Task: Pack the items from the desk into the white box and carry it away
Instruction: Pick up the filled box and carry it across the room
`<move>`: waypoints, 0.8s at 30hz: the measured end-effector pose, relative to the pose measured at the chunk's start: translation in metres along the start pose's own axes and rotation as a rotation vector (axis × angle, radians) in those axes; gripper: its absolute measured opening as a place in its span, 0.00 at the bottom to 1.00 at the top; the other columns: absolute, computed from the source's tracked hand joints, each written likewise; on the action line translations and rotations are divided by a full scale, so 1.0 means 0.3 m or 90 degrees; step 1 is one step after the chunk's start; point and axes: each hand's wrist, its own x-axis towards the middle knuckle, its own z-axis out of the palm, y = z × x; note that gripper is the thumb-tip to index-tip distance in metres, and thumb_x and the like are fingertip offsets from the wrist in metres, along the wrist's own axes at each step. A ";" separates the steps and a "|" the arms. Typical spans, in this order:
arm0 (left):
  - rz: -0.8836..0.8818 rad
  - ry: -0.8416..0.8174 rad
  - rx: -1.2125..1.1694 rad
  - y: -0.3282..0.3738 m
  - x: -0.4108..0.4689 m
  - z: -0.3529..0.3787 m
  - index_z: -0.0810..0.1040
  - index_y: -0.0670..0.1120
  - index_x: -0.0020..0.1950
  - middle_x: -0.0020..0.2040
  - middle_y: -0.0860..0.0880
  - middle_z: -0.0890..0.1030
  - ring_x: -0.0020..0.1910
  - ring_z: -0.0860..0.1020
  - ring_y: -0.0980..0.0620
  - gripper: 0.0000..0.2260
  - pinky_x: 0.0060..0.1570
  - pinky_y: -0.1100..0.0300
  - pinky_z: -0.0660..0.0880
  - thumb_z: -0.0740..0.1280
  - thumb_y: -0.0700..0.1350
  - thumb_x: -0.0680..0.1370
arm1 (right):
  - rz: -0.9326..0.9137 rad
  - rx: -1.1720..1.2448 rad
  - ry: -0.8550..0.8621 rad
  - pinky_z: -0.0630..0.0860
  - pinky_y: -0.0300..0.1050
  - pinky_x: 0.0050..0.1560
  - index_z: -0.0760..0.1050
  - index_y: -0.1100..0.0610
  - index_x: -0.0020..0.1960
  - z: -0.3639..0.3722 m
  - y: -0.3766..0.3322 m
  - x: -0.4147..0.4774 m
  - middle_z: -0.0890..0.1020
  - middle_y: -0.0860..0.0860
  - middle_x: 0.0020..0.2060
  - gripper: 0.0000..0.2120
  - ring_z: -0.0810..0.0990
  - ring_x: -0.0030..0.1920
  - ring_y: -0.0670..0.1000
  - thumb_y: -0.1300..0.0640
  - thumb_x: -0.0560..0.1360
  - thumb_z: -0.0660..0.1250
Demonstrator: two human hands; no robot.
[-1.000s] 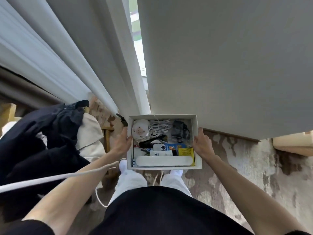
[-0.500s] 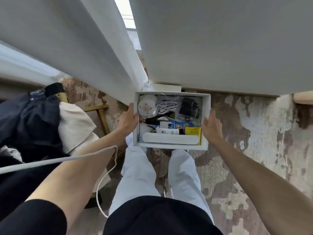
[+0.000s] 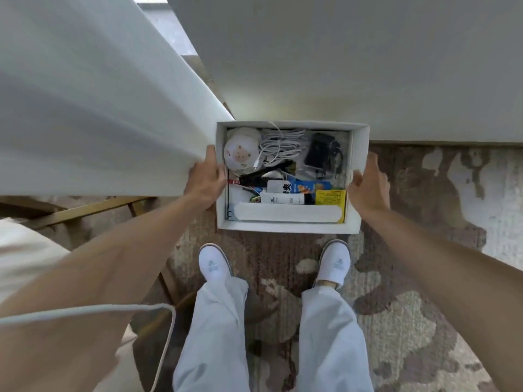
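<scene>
The open white box [image 3: 288, 228] hangs in front of me above the patterned carpet, its far side against a white wall. Inside lie a round white item with a bear picture [image 3: 242, 154], a coiled white cable [image 3: 283, 145], a black adapter [image 3: 322, 154], a blue packet [image 3: 307, 188], a yellow packet [image 3: 329, 197] and a long white bar [image 3: 288, 213]. My left hand [image 3: 204, 179] grips the box's left wall. My right hand [image 3: 368, 188] holds the right wall, thumb over the rim and fingers loosely spread.
A white curtain [image 3: 85, 108] hangs at the left, touching my left hand. A wooden chair frame [image 3: 85, 210] with pale cloth stands lower left. A white cord [image 3: 113, 309] crosses my left arm. My feet in white slippers [image 3: 213, 264] stand on the carpet [image 3: 424, 321].
The box has sunk lower and further out towards the wall while both hands stayed on its sides. The view has tilted down, so my slippers now show and the dark clothes at left are gone.
</scene>
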 end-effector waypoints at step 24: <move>-0.051 0.048 0.047 -0.094 0.260 0.187 0.64 0.39 0.57 0.46 0.33 0.76 0.47 0.76 0.34 0.09 0.41 0.45 0.71 0.58 0.40 0.79 | 0.001 -0.054 0.036 0.70 0.48 0.41 0.64 0.58 0.65 0.237 0.000 0.216 0.69 0.51 0.41 0.19 0.72 0.43 0.54 0.67 0.77 0.62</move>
